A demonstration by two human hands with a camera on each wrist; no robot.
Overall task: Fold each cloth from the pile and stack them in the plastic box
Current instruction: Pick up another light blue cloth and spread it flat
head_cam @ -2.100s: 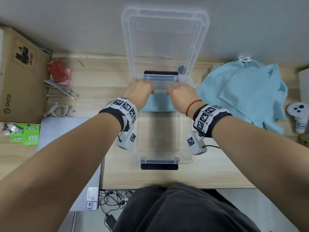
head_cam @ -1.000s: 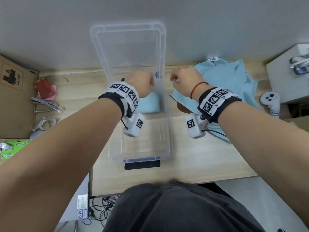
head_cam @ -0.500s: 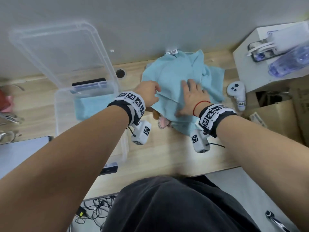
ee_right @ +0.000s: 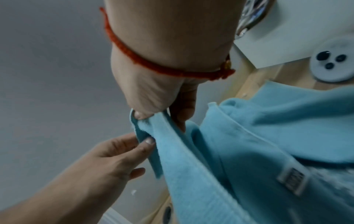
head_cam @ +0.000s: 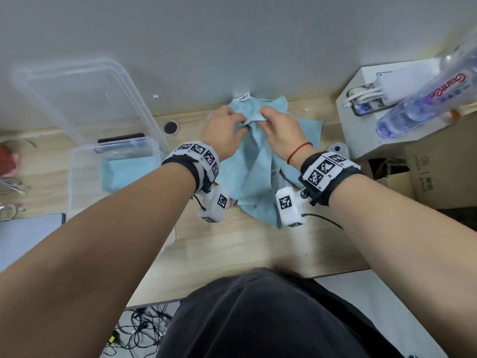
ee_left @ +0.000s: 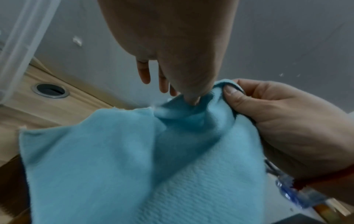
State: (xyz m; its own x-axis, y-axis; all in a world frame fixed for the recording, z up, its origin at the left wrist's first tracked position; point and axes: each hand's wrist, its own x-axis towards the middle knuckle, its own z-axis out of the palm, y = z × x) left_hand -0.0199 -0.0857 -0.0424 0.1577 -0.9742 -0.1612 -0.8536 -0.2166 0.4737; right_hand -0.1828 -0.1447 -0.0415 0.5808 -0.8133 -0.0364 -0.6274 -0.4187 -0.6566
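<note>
A light blue cloth hangs lifted from the pile at the back of the desk, right of the box. My left hand and right hand sit close together at its top edge, each pinching the hem between thumb and fingers. The left wrist view shows my left thumb pressed into the cloth beside the right hand. The right wrist view shows the right hand pinching the edge, the left hand just below. The clear plastic box stands at left with one folded blue cloth inside.
The box lid leans upright on the wall. More blue cloth with a label lies under the lifted one. A white box with a water bottle, a controller and a cardboard box crowd the right.
Both hands left the box and moved right to the pile. Half a second ago they lay on the cloth; now they pinch its top edge and have raised it.
</note>
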